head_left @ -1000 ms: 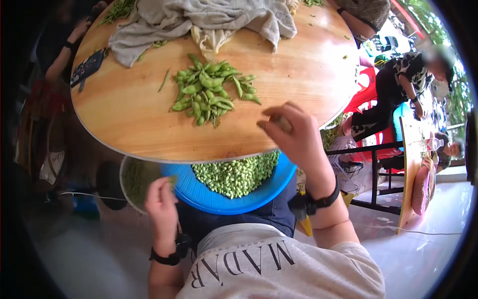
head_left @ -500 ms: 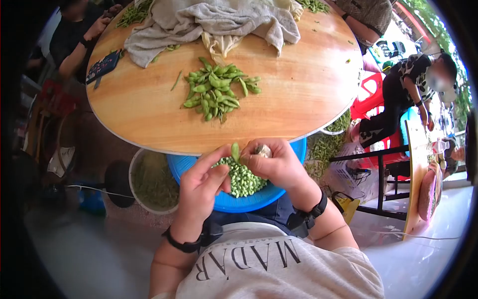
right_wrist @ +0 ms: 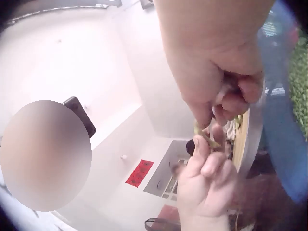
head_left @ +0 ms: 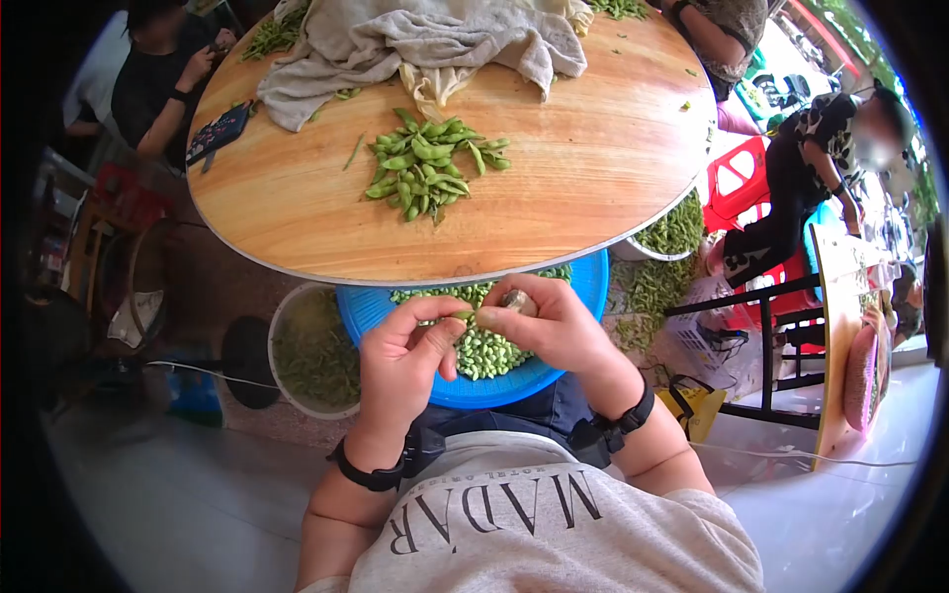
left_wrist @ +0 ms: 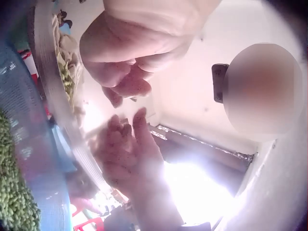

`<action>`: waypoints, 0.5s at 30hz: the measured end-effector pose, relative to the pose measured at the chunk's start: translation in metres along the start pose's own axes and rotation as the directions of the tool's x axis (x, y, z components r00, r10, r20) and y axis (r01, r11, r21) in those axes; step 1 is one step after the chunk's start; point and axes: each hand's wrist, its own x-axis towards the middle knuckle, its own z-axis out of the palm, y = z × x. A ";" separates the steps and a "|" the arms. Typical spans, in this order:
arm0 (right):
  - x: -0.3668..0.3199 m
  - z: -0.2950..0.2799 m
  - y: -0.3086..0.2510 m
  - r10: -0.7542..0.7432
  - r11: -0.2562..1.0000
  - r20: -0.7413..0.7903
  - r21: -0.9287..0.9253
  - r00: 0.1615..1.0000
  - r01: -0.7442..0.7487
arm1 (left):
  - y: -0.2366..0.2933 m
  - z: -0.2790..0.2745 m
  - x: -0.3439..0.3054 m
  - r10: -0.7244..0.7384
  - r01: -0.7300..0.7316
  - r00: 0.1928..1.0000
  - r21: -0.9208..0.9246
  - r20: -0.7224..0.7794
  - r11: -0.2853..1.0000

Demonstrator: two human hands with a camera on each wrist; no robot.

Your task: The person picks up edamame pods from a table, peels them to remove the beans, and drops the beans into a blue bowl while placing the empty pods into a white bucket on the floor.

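A green soybean pod (head_left: 462,314) is pinched between thumb and forefinger of my left hand (head_left: 395,346). My right hand (head_left: 559,321) meets it from the other side, fingertips at the pod's end. The right wrist view shows the pod (right_wrist: 211,142) between both sets of fingertips. Within my right hand's curled fingers sits a small whitish-brown object (head_left: 521,302); I cannot tell its kind. Both hands are over a blue basin (head_left: 595,296) holding shelled green beans (head_left: 486,358). Whole pods (head_left: 425,163) lie heaped on the wooden table (head_left: 297,217) beyond.
A crumpled grey cloth (head_left: 395,49) and a dark phone (head_left: 217,133) lie on the table. Below its edge stand a pale bucket (head_left: 287,381) on the left and a container of pods (head_left: 677,232) on the right. Other people sit around; a second table (head_left: 830,366) is at right.
My right hand has come back from near the table's pod heap to meet my left over the basin. The pod, upright between them half a second ago, now lies flatter in the fingertips.
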 end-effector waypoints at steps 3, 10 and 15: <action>-0.002 -0.010 0.003 0.003 0.982 0.104 0.188 0.995 -0.022 | 0.003 -0.006 -0.002 -0.013 0.014 0.999 0.051 -0.030 0.999; -0.002 0.006 0.002 0.039 0.963 0.249 0.248 0.968 -0.102 | 0.003 -0.003 -0.005 -0.038 0.038 0.999 0.090 0.004 0.995; 0.002 0.011 0.001 0.032 0.972 0.288 0.213 0.957 -0.096 | 0.000 -0.011 -0.007 -0.022 0.012 0.999 0.265 0.035 0.964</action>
